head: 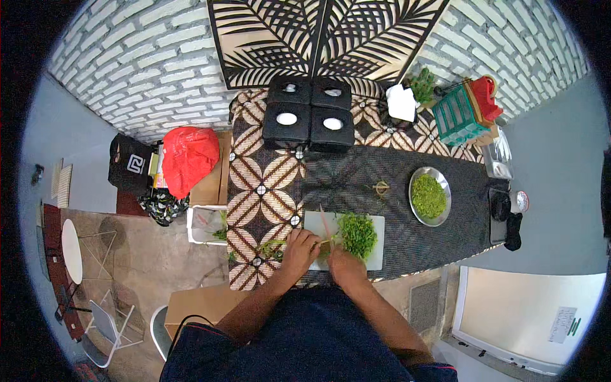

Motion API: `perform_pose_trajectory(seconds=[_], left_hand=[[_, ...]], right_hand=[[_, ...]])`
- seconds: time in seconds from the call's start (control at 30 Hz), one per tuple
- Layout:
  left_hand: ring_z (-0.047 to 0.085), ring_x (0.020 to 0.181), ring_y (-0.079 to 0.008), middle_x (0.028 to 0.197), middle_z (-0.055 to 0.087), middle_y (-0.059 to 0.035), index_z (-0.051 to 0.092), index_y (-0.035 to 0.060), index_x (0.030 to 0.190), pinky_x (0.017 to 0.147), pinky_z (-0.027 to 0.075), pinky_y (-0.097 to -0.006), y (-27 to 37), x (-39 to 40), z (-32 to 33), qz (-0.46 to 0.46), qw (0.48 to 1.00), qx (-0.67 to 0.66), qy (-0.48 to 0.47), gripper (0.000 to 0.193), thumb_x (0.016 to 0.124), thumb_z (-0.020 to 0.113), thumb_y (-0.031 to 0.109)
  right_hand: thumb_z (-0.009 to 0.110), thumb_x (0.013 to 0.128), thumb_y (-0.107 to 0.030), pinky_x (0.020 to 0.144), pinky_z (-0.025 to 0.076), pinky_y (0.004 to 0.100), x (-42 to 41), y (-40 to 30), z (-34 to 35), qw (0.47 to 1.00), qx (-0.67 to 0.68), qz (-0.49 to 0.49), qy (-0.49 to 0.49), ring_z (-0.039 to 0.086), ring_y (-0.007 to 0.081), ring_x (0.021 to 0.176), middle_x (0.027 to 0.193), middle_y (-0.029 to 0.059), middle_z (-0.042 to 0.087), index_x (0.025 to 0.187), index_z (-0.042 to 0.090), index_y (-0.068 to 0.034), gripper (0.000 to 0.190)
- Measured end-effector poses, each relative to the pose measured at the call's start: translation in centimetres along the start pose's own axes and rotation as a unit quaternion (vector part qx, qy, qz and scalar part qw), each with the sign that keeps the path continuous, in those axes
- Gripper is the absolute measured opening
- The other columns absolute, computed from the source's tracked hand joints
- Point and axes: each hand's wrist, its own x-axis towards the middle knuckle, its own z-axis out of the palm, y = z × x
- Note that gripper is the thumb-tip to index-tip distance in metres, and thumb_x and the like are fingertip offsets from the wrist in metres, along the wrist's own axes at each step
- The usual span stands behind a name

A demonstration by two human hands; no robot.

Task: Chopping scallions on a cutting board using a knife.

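My right hand grips a knife, its blade pointing away from me over a white cutting board. Pale green stems are pinched under my left hand, just left of the blade. Some stem ends stick out past that hand onto the patterned cloth. To the right of the knife, a heap of leafy greens covers much of the board. The knife's handle is hidden inside my fist. Further right stands a round metal bowl holding finely chopped greens.
Black tissue boxes stand at the table's back. A green plastic drawer unit is at back right, with a black tray nearer. A white tub sits left of the table. A cardboard box lies close on my left.
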Motion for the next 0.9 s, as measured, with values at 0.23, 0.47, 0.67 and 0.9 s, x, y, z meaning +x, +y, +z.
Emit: perform_pose_trajectory(seconds=[0.23,0.47,0.67,0.9], left_hand=[[0.049,0.097,-0.0287,0.098,0.055,-0.0083,0.065,0.0067,0.099,0.086,0.039,-0.0412,0.0,0.3,0.2,0.009,1.000,-0.023,0.011,0.018,0.082,0.070,0.009],[0.049,0.097,-0.0282,0.097,0.055,-0.0086,0.065,0.0056,0.098,0.087,0.040,-0.0420,-0.3,0.4,0.6,0.025,0.999,-0.002,0.024,0.016,0.083,0.069,0.009],[0.050,0.098,-0.0287,0.098,0.055,-0.0089,0.065,0.0050,0.097,0.087,0.040,-0.0424,0.2,0.3,0.5,0.009,1.000,-0.005,0.014,0.016,0.083,0.069,0.011],[0.050,0.097,-0.0295,0.098,0.056,-0.0089,0.064,0.0058,0.096,0.087,0.040,-0.0431,-0.3,0.0,0.3,0.007,0.999,-0.009,0.030,0.014,0.084,0.069,0.012]], right_hand=[[0.045,0.098,-0.022,0.068,0.056,0.0500,1.7,0.7,1.5,0.998,-0.005,0.057,0.017,0.070,0.0384,0.077,0.085,0.0226,0.069,0.102,0.058,0.001,0.027],[0.046,0.096,-0.019,0.068,0.057,0.0485,2.5,0.4,1.8,0.998,-0.014,0.043,0.039,0.071,0.0381,0.077,0.086,0.0229,0.070,0.100,0.057,0.003,0.025],[0.047,0.095,-0.016,0.068,0.058,0.0479,1.5,0.8,2.6,0.999,-0.049,0.011,0.011,0.071,0.0361,0.079,0.087,0.0202,0.070,0.102,0.058,0.003,0.024],[0.044,0.097,-0.019,0.071,0.056,0.0509,0.5,0.7,1.8,0.999,-0.037,-0.026,0.003,0.070,0.0390,0.080,0.085,0.0242,0.069,0.101,0.059,0.004,0.028]])
